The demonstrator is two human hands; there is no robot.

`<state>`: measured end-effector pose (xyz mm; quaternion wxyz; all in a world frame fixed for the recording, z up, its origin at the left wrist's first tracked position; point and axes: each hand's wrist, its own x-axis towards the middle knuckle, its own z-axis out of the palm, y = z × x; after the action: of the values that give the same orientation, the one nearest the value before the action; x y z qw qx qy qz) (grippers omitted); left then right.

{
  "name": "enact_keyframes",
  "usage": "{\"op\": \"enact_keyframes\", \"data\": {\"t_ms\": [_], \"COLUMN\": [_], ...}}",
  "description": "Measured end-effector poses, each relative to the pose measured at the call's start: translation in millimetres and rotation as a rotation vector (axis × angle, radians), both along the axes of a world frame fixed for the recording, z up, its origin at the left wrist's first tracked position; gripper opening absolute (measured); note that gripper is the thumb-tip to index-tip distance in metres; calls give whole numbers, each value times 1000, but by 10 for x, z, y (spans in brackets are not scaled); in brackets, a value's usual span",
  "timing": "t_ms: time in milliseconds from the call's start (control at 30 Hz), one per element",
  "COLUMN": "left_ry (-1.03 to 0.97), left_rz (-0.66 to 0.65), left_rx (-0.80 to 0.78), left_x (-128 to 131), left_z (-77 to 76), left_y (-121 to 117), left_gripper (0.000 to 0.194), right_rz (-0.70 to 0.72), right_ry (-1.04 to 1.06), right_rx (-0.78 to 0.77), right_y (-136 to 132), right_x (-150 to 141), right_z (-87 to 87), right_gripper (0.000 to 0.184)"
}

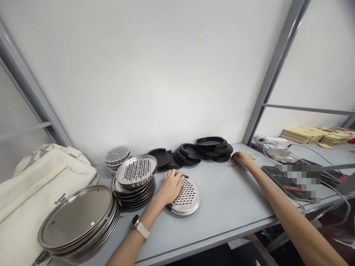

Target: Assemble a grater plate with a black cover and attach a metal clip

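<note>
My left hand [172, 186], with a watch on its wrist, rests over the left side of a round metal grater [188, 194] with slotted holes and black edge parts. Its fingers are bent together on the grater, which lies flat on the table. At the far right, my right hand [242, 159] is pinched down at a small heap of bent metal wire pieces [235, 166]; its fingertips hide what they hold. Left of my left hand, a round grater with raised teeth [136, 170] tops a stack of round metal discs [135, 197].
Black round trays [188, 153] are piled along the wall. Small perforated discs [118, 155] and large metal lids [80, 214] are stacked left, beside a cream bag [36, 188]. Right stand a phone [285, 181], a white device with cables [277, 149] and a grey frame post [273, 74].
</note>
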<state>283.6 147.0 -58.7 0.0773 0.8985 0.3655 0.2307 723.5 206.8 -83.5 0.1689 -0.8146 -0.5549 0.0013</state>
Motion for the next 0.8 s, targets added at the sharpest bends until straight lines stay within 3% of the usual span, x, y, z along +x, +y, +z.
{"op": "enact_keyframes", "data": {"t_ms": [133,233,400,633,800], "left_ry": [1,7,22,22,27], "left_rz": [4,4,1,-1,0], "left_rx": [9,13,14,13,13], "left_x": [1,1,-2,1,-5], "left_z": [6,11,20,33,44], "left_y": [-9,-13,-17,-30,-45], "left_gripper": [34,34,35,35,36], "right_rz": [-19,-11,70,105,87], "right_ry": [-50,-69,-80,-58,14], "right_rx": [-208,-343,-446,-375,-101], "right_y": [54,116,222,237,201], "right_x": [-13,11,22,20,76], "right_z": [63,129,201,209,169], "right_gripper": [13,25,27,23,24]}}
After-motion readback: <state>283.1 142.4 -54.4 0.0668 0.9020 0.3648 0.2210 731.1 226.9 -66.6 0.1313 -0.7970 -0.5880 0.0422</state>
